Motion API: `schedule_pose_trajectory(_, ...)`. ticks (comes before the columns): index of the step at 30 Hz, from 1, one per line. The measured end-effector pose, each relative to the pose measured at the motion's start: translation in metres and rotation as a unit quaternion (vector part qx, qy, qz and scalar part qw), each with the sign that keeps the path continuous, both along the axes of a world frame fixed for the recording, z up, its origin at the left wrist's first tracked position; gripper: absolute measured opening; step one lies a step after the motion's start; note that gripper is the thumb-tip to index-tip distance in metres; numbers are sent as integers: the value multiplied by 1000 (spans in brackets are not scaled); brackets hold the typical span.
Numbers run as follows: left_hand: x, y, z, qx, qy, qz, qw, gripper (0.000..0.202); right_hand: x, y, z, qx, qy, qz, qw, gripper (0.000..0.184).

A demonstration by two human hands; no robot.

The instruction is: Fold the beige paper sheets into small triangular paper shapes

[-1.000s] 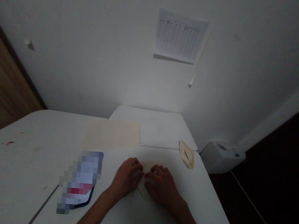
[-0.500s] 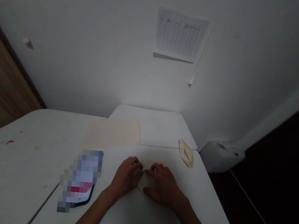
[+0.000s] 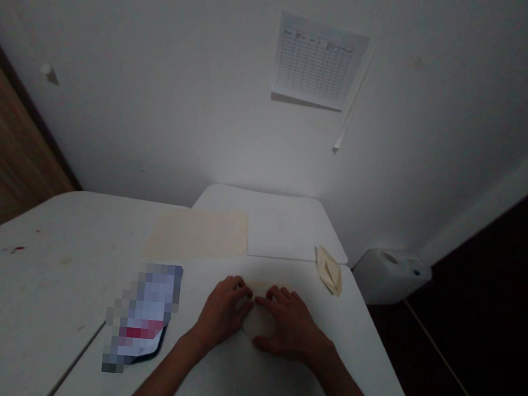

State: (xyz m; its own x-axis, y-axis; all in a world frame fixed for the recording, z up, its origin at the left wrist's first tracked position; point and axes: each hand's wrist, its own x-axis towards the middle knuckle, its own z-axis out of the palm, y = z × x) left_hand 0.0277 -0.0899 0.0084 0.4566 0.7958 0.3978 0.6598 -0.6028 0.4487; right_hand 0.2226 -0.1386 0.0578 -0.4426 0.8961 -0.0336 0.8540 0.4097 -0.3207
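A small cream sheet of paper [image 3: 261,325], which looks folded, lies on the white table under both my hands. My left hand [image 3: 225,305] holds the paper's left side, its fingers curled and its thumb pointing inward. From the other side my right hand [image 3: 290,325] presses on the paper, with the index finger reaching to the middle and the thumb lower down on the near part. The fingertips of the two hands nearly meet. Much of the paper is hidden beneath them, so its exact shape cannot be made out.
A folded cream paper piece [image 3: 330,270] lies at the table's right edge. A flat cream sheet [image 3: 198,235] is at the back left. A phone [image 3: 150,311], its screen blurred, lies left of my arm. Beyond the table stands a white container [image 3: 389,277]; a printed chart [image 3: 315,61] hangs above.
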Motion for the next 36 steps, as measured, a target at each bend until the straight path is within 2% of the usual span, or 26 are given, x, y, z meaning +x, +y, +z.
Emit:
schedule_pose_trajectory(5,0,0,-1,8,-6,4,1000,7,1,-1,0,-14,0,1,1000,82)
schedule_pose_trajectory(12,-1,0,2,17,8,0,1000,7,-2,-2,3,-17,3,-14,1000,78)
schedule_pose_trajectory(18,-6,-12,11,96,16,8,995,20,-3,0,4,-11,-9,-19,1000,80)
schedule_pose_trajectory(21,-13,-30,9,101,34,-62,992,27,-3,0,5,-9,-10,-16,1000,80)
schedule_pose_trajectory(25,-20,-53,8,53,73,-130,987,35,-3,0,5,-6,-5,-14,1000,77)
schedule_pose_trajectory(31,-22,-61,15,23,81,-143,986,34,-3,0,5,-5,-5,-15,1000,78)
schedule_pose_trajectory(36,-20,-60,13,29,89,-136,986,32,-3,1,3,-3,-3,-15,1000,77)
